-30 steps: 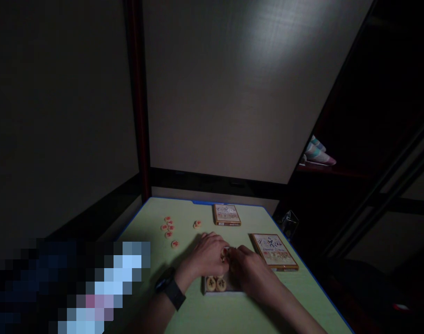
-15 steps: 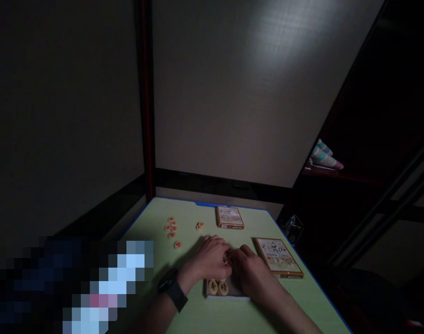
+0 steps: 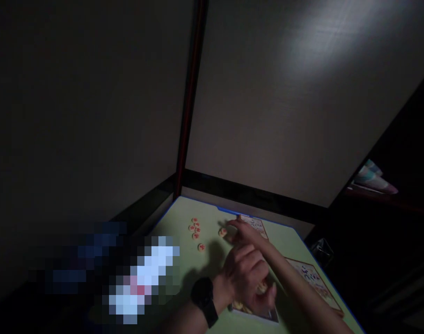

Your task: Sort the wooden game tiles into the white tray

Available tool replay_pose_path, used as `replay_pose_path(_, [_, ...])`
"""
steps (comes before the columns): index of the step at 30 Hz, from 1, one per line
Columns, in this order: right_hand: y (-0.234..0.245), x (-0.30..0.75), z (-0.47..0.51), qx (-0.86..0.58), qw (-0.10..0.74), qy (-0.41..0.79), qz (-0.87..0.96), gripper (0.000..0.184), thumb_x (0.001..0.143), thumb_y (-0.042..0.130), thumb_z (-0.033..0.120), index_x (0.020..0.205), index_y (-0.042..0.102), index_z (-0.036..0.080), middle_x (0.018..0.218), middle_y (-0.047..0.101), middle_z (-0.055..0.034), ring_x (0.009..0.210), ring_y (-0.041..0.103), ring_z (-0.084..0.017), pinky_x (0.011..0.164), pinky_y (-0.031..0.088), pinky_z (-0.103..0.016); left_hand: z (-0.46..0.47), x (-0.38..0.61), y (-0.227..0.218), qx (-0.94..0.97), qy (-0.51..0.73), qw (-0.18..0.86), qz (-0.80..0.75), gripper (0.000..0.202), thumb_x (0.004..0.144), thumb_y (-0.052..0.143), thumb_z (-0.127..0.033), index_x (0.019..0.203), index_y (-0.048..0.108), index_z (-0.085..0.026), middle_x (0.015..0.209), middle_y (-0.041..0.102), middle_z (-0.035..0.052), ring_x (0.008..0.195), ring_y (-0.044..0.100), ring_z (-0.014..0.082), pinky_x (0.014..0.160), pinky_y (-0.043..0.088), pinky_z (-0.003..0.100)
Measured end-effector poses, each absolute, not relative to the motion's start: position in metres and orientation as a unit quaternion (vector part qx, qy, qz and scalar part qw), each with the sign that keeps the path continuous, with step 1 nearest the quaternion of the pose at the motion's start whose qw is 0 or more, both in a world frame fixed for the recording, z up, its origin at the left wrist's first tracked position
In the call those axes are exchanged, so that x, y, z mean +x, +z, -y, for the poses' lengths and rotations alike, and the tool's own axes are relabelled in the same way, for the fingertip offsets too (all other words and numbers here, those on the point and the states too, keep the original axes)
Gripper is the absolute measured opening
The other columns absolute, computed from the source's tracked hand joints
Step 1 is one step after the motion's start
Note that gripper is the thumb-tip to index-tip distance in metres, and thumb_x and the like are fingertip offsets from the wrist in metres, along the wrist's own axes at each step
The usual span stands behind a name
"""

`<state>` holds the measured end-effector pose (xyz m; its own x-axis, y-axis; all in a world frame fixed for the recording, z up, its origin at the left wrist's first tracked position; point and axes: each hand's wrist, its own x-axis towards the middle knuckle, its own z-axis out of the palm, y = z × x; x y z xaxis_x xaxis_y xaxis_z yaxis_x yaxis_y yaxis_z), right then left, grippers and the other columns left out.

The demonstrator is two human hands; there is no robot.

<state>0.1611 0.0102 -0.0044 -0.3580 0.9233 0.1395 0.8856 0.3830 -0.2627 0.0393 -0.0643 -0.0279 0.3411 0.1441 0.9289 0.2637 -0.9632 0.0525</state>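
My left hand [image 3: 247, 273], with a black watch on its wrist, is curled over the open box [image 3: 273, 319] at the table's near side. A round wooden Chinese chess piece [image 3: 261, 287] shows between its thumb and fingers. Below it, pale pieces [image 3: 241, 306] lie in the box, mostly hidden by the hand. My right hand [image 3: 240, 232] reaches across beyond the left one, fingers stretched out and apart. Its fingertips are right beside a small cluster of red-marked pieces [image 3: 222, 231] on the table; whether they touch is unclear.
Several red-marked pieces [image 3: 196, 229] lie on the green table [image 3: 184, 269] at the left. One printed game box [image 3: 255, 226] is at the back, partly behind my right hand; another printed box [image 3: 312, 280] lies at the right, under my forearm. Walls rise behind the table.
My right hand has left the open box and reached forward and left to the red-marked pieces. My left hand has lifted and turned, a piece now showing in it. The view has shifted left.
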Motion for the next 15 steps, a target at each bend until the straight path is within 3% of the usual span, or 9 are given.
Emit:
replay_pose_path(4, [-0.019,0.136,-0.028,-0.533,0.081,0.058,0.84,0.014,0.08,0.061,0.016,0.091,0.068,0.017,0.093,0.065,-0.0084,0.075,0.058,-0.016,0.068,0.042,-0.026,0.068,0.046,-0.03,-0.802,-0.586,0.064,0.097,0.018,0.059,0.053,-0.03,0.05,0.041,-0.021,0.049,0.036,-0.0009,0.051,0.035,0.0125,0.048,0.027,0.029])
replay_pose_path(7, [-0.022,0.129,-0.033,-0.512,0.075,0.059,0.854,0.017,0.082,0.053,0.008,0.08,0.067,0.017,0.084,0.064,-0.0056,0.073,0.056,-0.014,0.068,0.04,-0.024,0.066,0.048,-0.031,-0.797,-0.592,0.062,0.104,0.017,0.058,0.055,-0.028,0.05,0.043,-0.02,0.047,0.036,-0.0011,0.049,0.034,0.0119,0.048,0.027,0.029])
replay_pose_path(15, [-0.029,0.122,-0.041,-0.484,0.086,0.061,0.869,0.019,0.079,0.054,0.006,0.089,0.066,0.017,0.091,0.064,-0.0059,0.077,0.057,-0.015,0.07,0.041,-0.024,0.066,0.051,-0.032,-0.788,-0.61,0.026,0.083,0.015,0.064,0.054,-0.027,0.051,0.049,-0.02,0.045,0.04,0.0018,0.049,0.033,0.014,0.049,0.024,0.031])
